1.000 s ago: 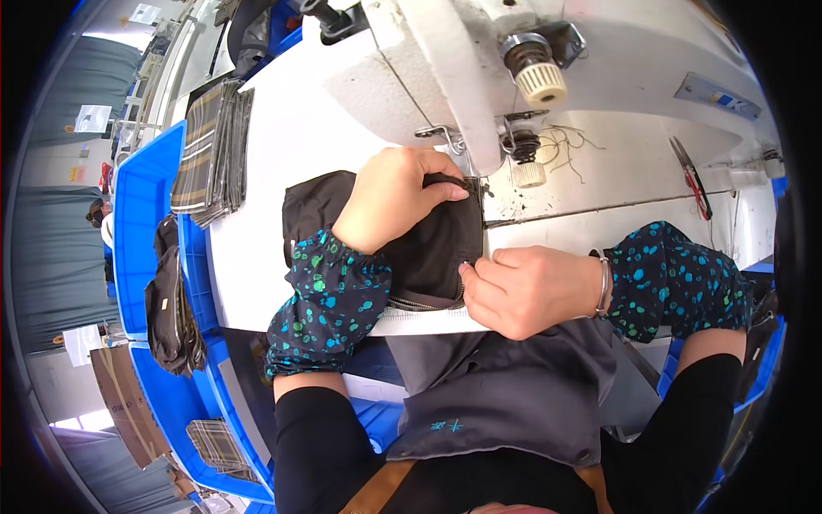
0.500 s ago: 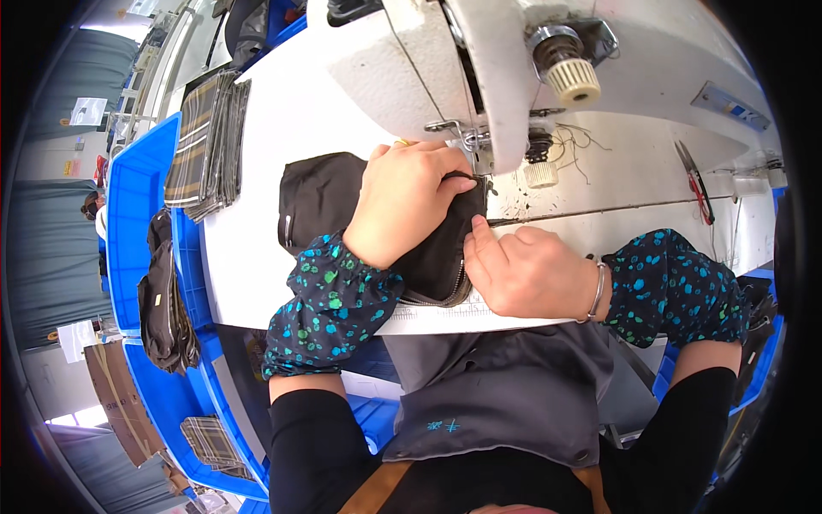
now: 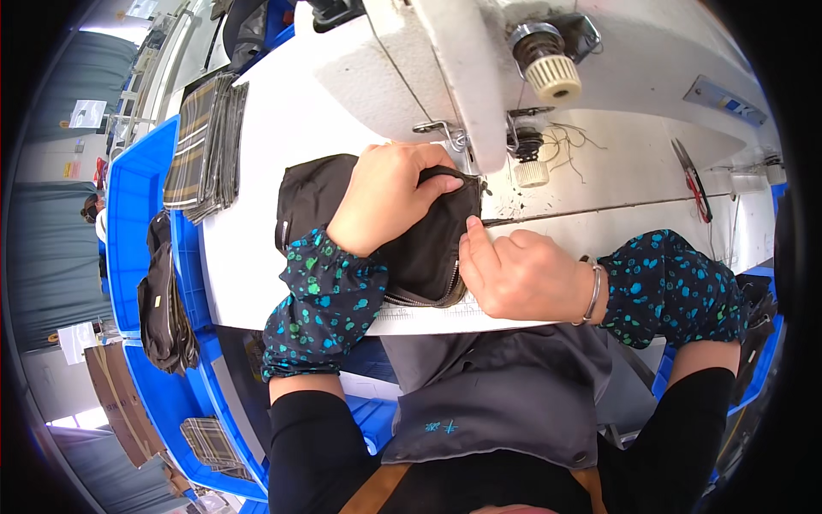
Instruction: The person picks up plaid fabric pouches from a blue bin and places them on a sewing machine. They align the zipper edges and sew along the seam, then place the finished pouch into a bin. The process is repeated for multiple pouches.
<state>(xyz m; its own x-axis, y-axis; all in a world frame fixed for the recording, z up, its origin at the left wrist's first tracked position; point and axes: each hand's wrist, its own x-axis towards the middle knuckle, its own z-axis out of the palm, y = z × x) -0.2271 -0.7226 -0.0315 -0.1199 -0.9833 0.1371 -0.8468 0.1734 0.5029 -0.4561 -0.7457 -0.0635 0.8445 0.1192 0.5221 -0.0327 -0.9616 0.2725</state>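
A dark brown fabric piece with a metal zipper (image 3: 428, 244) lies on the white table under the sewing machine's needle area. My left hand (image 3: 396, 193) is closed on its upper part, thumb and fingers pinching a fold close to the presser foot (image 3: 467, 161). At the piece's right edge, my right hand (image 3: 522, 267) pinches the border between thumb and forefinger. The zipper's teeth (image 3: 452, 287) curve round the near right corner, partly hidden by the right hand. The white sewing machine (image 3: 445, 77) stands just beyond both hands.
Red-handled thread snips (image 3: 695, 182) lie to the right. Loose thread (image 3: 569, 146) and lint are scattered by the machine. A stack of plaid fabric pieces (image 3: 205, 146) sits at the left, beside blue bins (image 3: 141, 257) with dark pieces (image 3: 163, 308) hung over an edge.
My left hand has shifted slightly to the left with the fabric under it. The right hand keeps its pinch on the edge, hardly moved. The view has tilted slightly.
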